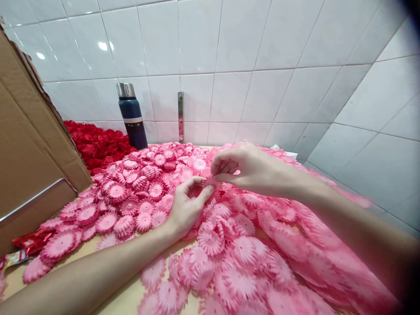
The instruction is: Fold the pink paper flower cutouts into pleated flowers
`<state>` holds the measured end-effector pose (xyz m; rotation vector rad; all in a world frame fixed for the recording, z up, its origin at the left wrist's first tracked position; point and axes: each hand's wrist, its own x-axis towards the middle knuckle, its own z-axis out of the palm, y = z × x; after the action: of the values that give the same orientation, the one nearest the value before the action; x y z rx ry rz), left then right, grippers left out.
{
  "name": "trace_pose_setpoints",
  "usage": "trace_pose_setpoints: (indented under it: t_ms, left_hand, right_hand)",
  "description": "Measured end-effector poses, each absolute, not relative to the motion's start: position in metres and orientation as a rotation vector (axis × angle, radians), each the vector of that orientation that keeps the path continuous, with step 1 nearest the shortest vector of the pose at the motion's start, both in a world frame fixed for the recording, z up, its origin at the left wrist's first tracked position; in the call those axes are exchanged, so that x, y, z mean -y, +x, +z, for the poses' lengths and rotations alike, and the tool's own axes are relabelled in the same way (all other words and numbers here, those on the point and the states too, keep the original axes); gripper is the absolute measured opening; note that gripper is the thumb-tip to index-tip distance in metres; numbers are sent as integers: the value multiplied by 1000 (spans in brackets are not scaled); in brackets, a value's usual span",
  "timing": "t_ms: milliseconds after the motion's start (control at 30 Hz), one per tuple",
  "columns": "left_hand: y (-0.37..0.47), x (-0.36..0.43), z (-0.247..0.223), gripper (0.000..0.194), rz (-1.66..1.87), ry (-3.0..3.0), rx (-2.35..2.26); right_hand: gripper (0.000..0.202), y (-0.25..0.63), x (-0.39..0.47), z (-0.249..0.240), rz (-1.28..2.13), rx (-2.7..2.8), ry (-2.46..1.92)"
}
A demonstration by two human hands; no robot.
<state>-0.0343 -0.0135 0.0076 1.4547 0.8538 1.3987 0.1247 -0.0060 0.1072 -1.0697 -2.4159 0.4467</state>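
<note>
Near the middle of the view, my left hand (188, 203) pinches a thin pink petal piece (210, 183) between thumb and fingers. My right hand (239, 168) meets it from the right, its thumb and index finger closed on the same piece's edge. Around and under both hands lie heaps of pink scalloped paper-like discs (241, 280). Thicker, layered pink flowers (118, 191) with darker edges are piled to the left of my left hand.
A dark blue bottle (134, 118) stands at the back left by the tiled wall (197, 39), beside a red petal heap (98, 142). Cardboard (33, 131) rises at the left, with a red wrapper (31, 240) below. A metal strip (180, 116) is upright at the wall.
</note>
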Motion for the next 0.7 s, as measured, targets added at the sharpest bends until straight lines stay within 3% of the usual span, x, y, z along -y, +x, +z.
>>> trace_pose_setpoints:
  t_ms: [700]
  left_hand:
    - [-35,16,8,31,1412,1526,-894]
  right_hand:
    - [17,124,8,105,436,2596,-1061]
